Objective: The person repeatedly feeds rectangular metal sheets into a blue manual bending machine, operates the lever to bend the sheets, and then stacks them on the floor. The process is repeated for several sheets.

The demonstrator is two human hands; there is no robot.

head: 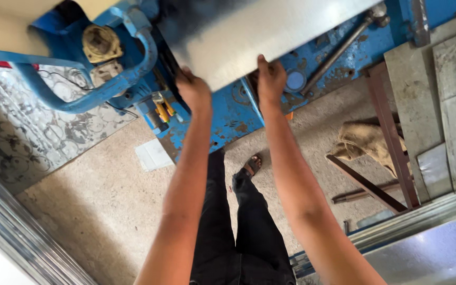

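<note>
A large shiny metal sheet (259, 31) lies on a blue machine (228, 113) in front of me. My left hand (193, 91) grips the sheet's near edge on the left. Further right on the same edge, my right hand (271, 79) holds on with its fingers curled under the metal. Both arms reach straight forward over my dark trousers and sandalled foot (253, 164).
A curved blue pipe guard (106, 87) sticks out at the left of the machine. Patterned metal sheets (11, 132) lie at the left. A rusty metal frame (391, 153) with a brown cloth (368, 145) stands at the right, beside flat grey sheets (449, 100).
</note>
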